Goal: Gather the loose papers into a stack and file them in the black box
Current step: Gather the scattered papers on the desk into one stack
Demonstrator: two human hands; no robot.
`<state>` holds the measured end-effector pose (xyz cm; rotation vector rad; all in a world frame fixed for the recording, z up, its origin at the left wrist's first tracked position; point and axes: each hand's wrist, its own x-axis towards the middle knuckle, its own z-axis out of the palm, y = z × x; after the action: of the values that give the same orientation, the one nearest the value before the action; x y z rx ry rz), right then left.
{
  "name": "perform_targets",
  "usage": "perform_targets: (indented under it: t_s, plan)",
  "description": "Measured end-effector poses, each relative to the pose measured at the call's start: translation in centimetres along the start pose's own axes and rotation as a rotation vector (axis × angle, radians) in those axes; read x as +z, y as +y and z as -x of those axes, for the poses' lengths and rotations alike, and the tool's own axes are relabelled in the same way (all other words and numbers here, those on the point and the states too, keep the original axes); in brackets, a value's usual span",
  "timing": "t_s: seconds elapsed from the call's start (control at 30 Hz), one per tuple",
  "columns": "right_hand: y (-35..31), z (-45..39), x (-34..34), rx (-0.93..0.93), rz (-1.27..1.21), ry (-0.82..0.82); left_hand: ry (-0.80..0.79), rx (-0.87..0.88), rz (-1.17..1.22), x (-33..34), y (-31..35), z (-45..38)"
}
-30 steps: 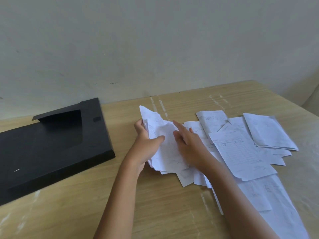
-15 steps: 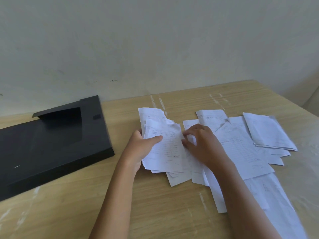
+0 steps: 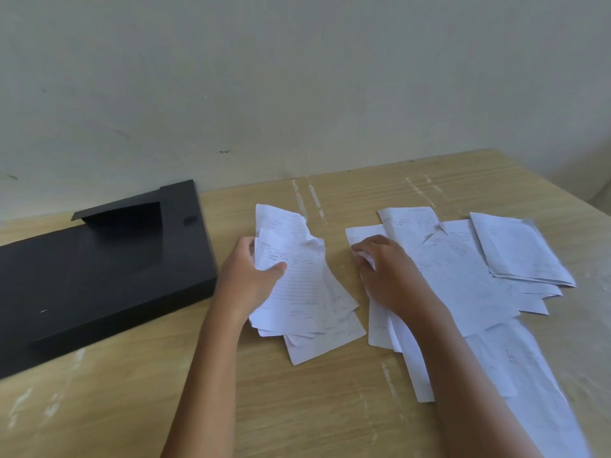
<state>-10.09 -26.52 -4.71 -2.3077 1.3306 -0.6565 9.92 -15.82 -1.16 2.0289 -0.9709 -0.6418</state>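
My left hand [image 3: 249, 279] grips a small uneven stack of white written sheets [image 3: 304, 292] by its left edge, thumb on top; the stack's lower sheets rest on the wooden table. A gap of bare wood separates it from the loose papers [image 3: 463, 276] spread on the right. My right hand [image 3: 385, 272] lies on the left edge of that spread, fingers curled around the edge of a sheet. The black box [image 3: 99, 276] lies flat at the left, its lid flap raised at the far side.
The wooden table [image 3: 297, 408] runs up to a pale wall at the back. Its right edge shows at the far right. A separate folded bundle of sheets [image 3: 519, 249] lies at the far right of the spread.
My left hand has pulled the gathered stack leftward, away from the spread. My right hand has moved right onto the loose papers, opening a gap between the two piles.
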Motion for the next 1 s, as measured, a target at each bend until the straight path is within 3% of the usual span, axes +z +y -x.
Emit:
perform_targets:
  t_s: [0.1,0.2,0.33,0.5,0.67,0.77,0.83,0.93,1.0]
  plan:
    - [-1.0,0.1,-0.5,-0.027,-0.081,-0.003,0.004,0.004,-0.037,1.3,0.0,0.4]
    - [-0.9,0.7,-2.4,-0.003,-0.105,0.086,0.182,0.083,-0.244,2.1,0.1,1.1]
    - [-0.5,3.6,-4.0,-0.039,-0.064,-0.061,0.166,0.078,-0.491,2.8,0.2,2.2]
    - [-1.5,8.0,-2.8,-0.114,0.086,-0.179,0.176,0.019,-0.435,3.6,0.1,4.5]
    - [-2.6,10.2,-2.3,-0.176,0.043,-0.195,0.039,-0.011,-0.412,3.3,-0.3,7.2]
    - [-2.9,10.5,-2.2,-0.215,0.018,-0.147,0.123,-0.016,-0.465,1.5,0.4,6.5]
    - [-2.8,10.4,-2.1,-0.246,0.037,-0.120,0.188,0.084,-0.519,0.7,1.2,4.2]
    - [-2.8,10.0,-1.9,-0.310,0.034,-0.072,0.066,0.287,-0.590,1.0,2.7,0.1]
    - [-2.8,9.6,-1.3,-0.347,0.053,-0.023,-0.099,0.235,-0.640,1.9,3.1,-2.0]
